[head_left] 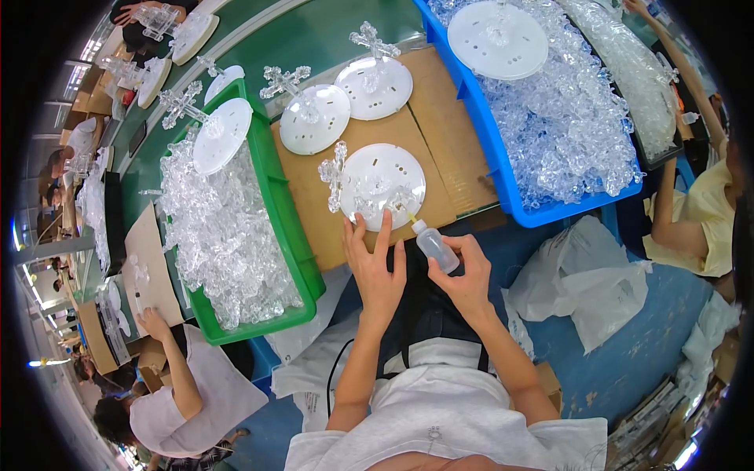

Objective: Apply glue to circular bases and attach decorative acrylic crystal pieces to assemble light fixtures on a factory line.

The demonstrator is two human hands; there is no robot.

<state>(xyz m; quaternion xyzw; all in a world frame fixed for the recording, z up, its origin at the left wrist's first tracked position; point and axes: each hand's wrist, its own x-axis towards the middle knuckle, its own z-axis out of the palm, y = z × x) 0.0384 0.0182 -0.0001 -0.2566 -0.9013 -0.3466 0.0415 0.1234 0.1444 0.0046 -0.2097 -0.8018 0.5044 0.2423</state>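
A round white disc (399,168) with small holes lies on the cardboard in front of me. Clear plastic pieces stand on it, and a branched clear part (334,174) is at its left edge. My left hand (372,271) rests its spread fingertips at the disc's near edge, beside the clear pieces. In my right hand (470,275) is a small translucent squeeze bottle (437,248), pinched between thumb and fingers and tilted. Its thin yellowish tip points at the clear pieces on the disc's near right part. Whether the tip touches them I cannot tell.
Left stands a green bin (305,271) full of clear plastic pieces; right, a blue bin (514,192) likewise filled. Similar discs (314,129) with clear parts lie on the cardboard (448,149) and the bins. Co-workers sit at left (188,400) and right (691,216).
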